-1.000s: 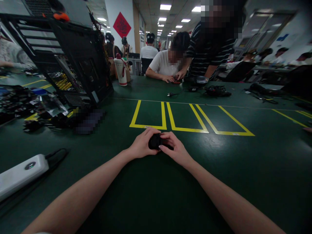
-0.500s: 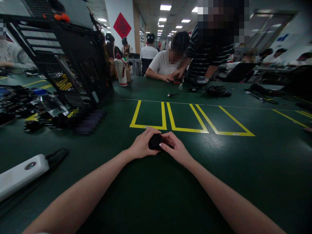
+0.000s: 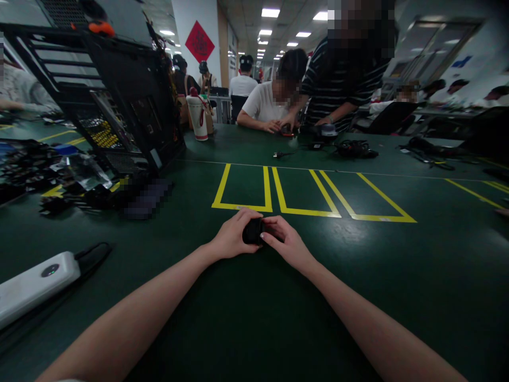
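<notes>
Both of my hands meet on a small black object (image 3: pixel 253 232) resting low over the dark green table (image 3: pixel 382 276). My left hand (image 3: pixel 233 237) curls around its left side, fingers wrapped over the top. My right hand (image 3: pixel 287 241) pinches its right side with thumb and fingers. Most of the black object is hidden by my fingers, so I cannot make out what it is. Just beyond my hands lie yellow tape boxes (image 3: pixel 278 193) marked on the table.
A black open computer case (image 3: pixel 115 101) stands at the left with loose dark parts (image 3: pixel 59 180) around it. A white device (image 3: pixel 34 286) lies at the near left. A white cup (image 3: pixel 198 116) and black cables (image 3: pixel 350 149) sit farther back. Two people work across the table.
My hands and the black object stay in place. The standing person in the striped shirt across the table has shifted and lowered a hand to the table.
</notes>
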Motion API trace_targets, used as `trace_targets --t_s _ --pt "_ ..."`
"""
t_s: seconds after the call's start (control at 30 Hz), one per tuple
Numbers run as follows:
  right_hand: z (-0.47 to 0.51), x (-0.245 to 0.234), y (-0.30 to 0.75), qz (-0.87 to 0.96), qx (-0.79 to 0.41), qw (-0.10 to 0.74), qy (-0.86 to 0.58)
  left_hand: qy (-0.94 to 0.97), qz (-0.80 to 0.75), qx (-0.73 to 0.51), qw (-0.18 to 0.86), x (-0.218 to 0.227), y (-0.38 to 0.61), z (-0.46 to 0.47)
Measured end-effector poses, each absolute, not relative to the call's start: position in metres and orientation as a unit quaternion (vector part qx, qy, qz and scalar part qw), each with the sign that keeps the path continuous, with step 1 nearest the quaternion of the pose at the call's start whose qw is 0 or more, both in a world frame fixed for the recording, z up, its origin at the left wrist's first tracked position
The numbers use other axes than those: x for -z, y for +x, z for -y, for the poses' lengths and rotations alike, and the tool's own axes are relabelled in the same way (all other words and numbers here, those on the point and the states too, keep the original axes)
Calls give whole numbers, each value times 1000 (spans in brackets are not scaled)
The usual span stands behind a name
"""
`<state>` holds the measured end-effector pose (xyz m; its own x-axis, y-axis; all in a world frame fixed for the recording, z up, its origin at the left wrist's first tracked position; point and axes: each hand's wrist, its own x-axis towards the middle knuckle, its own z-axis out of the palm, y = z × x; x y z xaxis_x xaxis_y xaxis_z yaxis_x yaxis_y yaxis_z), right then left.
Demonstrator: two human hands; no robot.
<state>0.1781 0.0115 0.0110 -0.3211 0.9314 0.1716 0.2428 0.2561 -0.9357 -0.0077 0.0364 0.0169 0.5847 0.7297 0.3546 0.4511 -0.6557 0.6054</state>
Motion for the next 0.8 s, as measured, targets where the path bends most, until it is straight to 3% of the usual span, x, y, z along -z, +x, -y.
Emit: trace_targets --t_s 0.37,0.8 --pt "-13 -7 178 694 -430 428 -388 861 -341 -303 224 -17 -7 -36" --pt "-11 -11 178 709 -420 401 -401 862 -340 -300 225 -16 -8 -37"
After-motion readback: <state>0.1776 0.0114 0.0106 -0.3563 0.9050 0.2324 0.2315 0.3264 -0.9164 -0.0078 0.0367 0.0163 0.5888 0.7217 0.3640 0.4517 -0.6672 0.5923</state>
